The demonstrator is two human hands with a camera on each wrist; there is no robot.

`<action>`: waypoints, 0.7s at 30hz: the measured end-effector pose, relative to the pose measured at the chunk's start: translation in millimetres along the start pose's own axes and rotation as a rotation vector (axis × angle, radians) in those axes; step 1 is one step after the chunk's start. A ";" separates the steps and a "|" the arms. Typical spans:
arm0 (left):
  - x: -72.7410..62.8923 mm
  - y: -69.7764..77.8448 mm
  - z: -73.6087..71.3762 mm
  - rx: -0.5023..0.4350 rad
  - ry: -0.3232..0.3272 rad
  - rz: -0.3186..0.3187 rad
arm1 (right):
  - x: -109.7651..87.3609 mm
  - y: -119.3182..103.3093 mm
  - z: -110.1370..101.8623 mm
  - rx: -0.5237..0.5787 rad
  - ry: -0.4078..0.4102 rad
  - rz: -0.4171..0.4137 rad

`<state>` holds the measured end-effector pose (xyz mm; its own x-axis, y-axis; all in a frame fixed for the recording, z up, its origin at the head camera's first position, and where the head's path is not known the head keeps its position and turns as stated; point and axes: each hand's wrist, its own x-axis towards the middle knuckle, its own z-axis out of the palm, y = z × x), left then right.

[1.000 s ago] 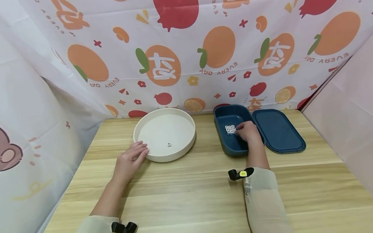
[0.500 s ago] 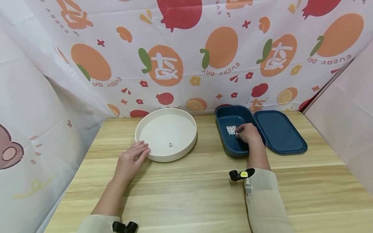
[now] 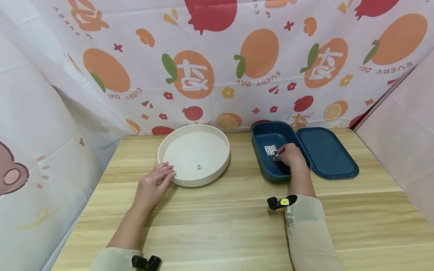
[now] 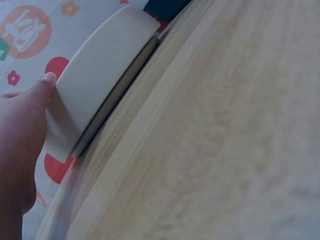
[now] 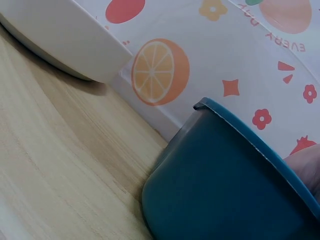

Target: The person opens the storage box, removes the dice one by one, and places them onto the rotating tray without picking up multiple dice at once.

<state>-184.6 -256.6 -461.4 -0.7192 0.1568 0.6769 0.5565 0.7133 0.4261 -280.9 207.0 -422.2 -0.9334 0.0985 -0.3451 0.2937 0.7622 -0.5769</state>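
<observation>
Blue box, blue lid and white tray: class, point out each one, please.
Blue box (image 3: 273, 139): head view, bare inside floor.
Blue lid (image 3: 327, 152): head view, flat middle.
White tray (image 3: 193, 147): head view, bare inside floor.

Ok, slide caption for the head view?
Left hand touching a round tray; right hand at small cubes inside a blue box.

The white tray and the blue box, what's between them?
Just bare wooden table between the white tray and blue box; the head view shows it.
</observation>
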 end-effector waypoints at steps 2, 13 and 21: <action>0.2 0.5 -0.3 0.005 -0.004 -0.005 | -0.9 -0.7 -0.3 0.000 -0.006 0.009; -1.9 0.6 -1.7 0.010 -0.007 -0.018 | -2.3 -2.9 -1.8 -0.017 -0.022 -0.013; 0.1 1.8 -1.4 0.011 -0.018 -0.019 | -6.9 -6.9 -9.4 0.004 0.048 -0.098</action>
<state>-183.1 -256.2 -459.7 -0.7371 0.1555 0.6576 0.5383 0.7234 0.4323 -278.4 207.2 -408.9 -0.9664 0.0539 -0.2513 0.2012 0.7670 -0.6092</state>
